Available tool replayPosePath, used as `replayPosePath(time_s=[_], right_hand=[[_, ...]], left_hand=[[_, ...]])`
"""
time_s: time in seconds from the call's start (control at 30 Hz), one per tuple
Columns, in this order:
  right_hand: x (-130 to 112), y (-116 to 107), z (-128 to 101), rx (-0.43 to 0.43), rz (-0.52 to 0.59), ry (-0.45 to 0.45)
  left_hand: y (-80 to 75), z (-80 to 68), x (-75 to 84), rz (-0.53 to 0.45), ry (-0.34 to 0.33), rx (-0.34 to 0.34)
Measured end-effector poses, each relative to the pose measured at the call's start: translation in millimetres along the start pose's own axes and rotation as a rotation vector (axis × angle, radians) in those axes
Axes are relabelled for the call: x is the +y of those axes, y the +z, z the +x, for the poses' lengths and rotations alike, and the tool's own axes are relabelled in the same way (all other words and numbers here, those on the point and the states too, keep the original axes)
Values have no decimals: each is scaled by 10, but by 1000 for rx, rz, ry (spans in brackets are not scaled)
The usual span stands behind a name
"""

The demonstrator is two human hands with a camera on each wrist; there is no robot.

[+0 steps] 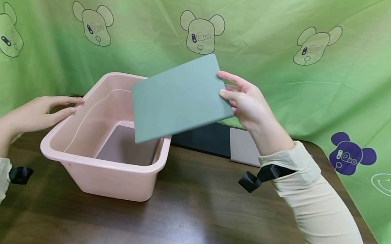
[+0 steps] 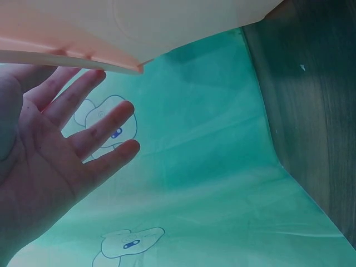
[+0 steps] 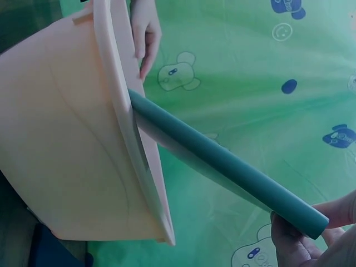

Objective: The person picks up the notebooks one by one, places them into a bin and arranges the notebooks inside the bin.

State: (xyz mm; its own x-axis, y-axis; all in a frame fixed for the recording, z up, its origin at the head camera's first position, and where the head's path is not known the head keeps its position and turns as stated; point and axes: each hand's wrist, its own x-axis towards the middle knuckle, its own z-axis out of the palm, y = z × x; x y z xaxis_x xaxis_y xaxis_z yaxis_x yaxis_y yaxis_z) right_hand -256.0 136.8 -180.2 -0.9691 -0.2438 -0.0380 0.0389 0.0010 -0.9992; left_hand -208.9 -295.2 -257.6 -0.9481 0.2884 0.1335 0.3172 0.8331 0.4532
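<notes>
My right hand [image 1: 249, 105] pinches a grey-green notebook [image 1: 183, 99] by its right end, thumb in front. The notebook is tilted, its lower left corner over the opening of a pink plastic bin [image 1: 115, 165]. In the right wrist view the notebook [image 3: 222, 161] shows its smooth edge, slanting down from the bin's rim to the fingers. My left hand [image 1: 37, 112] touches the bin's left rim with its fingertips. In the left wrist view the fingers of that hand [image 2: 67, 133] are spread beside the rim [image 2: 78, 62]. A flat grey-brown surface [image 1: 126, 145] shows at the bin's bottom.
Behind the notebook, a black flat item [image 1: 202, 138] and a light grey flat item [image 1: 245, 147] lie side by side on the brown wooden table [image 1: 203, 217]. A green curtain [image 1: 257, 21] with printed bear heads hangs around the back and sides.
</notes>
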Motion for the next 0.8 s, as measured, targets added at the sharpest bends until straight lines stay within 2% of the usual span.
replayPosePath(time_s=[0.23, 0.8], right_hand=[[-12, 51, 27, 15, -15, 15], [-36, 179, 183, 33, -96, 25]], left_hand=[[-2, 3, -8, 3, -12, 0], [-5, -6, -14, 0, 10, 3]])
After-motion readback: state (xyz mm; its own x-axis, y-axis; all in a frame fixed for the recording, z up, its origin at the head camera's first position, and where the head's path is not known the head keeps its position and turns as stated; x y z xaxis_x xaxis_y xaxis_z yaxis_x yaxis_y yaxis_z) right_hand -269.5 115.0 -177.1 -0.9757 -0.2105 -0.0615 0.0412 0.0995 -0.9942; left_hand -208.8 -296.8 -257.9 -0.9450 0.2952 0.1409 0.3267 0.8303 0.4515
